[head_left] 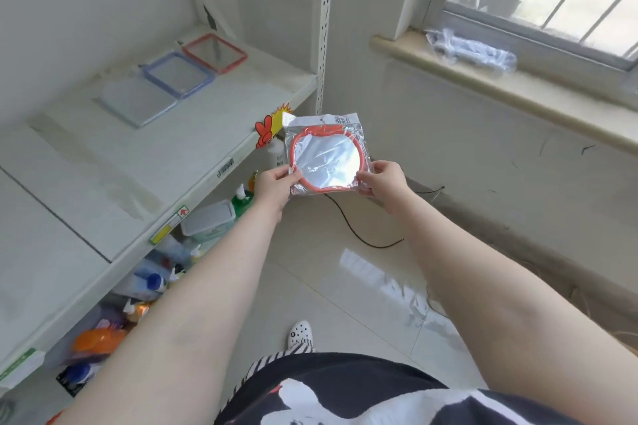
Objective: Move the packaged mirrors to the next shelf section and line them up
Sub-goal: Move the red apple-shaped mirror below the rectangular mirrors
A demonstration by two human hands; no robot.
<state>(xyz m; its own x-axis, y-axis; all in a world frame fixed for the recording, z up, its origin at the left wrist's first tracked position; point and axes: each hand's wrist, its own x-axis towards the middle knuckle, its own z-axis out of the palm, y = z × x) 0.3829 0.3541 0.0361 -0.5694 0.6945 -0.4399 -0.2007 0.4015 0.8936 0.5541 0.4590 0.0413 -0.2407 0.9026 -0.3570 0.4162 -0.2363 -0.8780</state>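
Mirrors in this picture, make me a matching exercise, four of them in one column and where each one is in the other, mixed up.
Things:
1. round orange mirror
2. red-framed mirror
3. blue-framed mirror
4. pale-framed mirror

Places:
A. middle of the shelf row
B. held in both hands
C. near end of the row
D. far end of the row, by the upright

Pairs: 1-B, 2-D, 3-A, 4-C

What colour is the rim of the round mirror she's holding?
Orange-red, seen through its clear bag in the head view: round mirror.

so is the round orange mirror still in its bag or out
In its bag: clear plastic wraps the round orange mirror, held by the left hand and right hand.
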